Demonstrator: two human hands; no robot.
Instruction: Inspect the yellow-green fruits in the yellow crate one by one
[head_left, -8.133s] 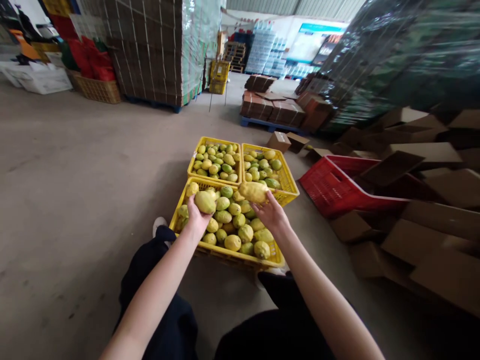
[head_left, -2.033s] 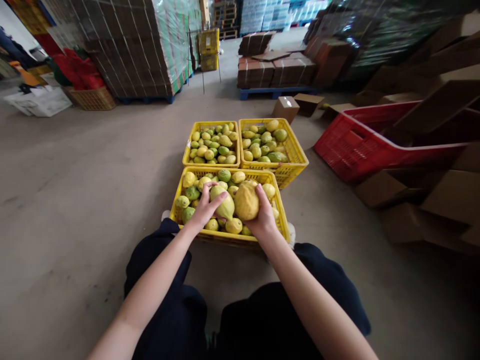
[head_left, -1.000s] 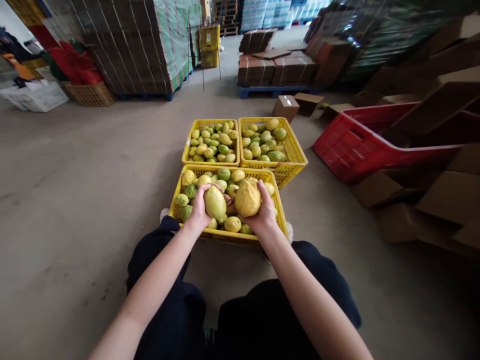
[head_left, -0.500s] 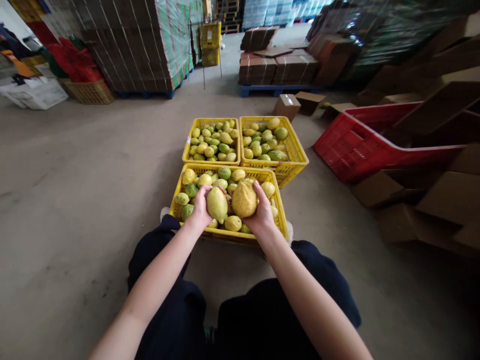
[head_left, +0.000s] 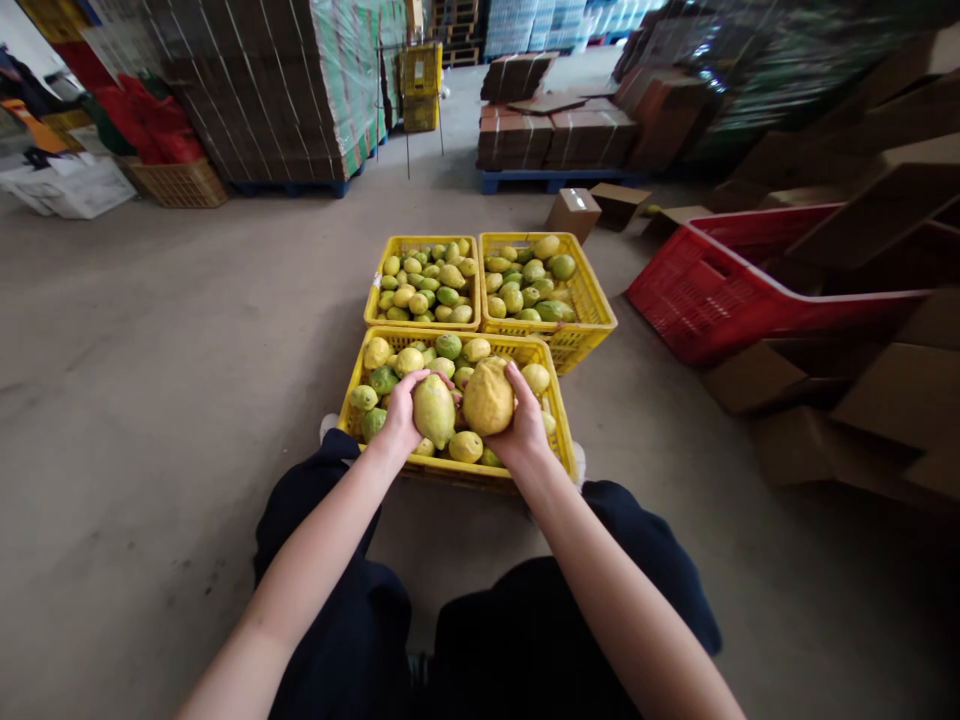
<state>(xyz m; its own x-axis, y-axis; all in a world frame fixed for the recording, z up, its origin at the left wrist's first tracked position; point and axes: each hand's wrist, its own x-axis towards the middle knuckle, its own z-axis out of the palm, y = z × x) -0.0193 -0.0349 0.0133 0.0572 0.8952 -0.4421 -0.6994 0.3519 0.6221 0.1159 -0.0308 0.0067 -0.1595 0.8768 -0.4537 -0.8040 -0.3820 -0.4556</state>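
Note:
My left hand is closed around a smooth yellow-green citrus fruit, its pointed end facing me. My right hand grips a larger, wrinkled yellow citrus fruit, the thumb along its right side. The two fruits are side by side with a narrow gap between them, held over the near yellow crate. Inside that crate lie several yellow and green citrus fruits, among them a green one at the back and a yellow one near the front. My fingers are partly hidden behind the held fruits.
Two more yellow crates, a left one and a right one, stand behind, holding similar fruit. At right is a red crate among cardboard boxes. Flattened cardboard lies on a blue pallet farther back.

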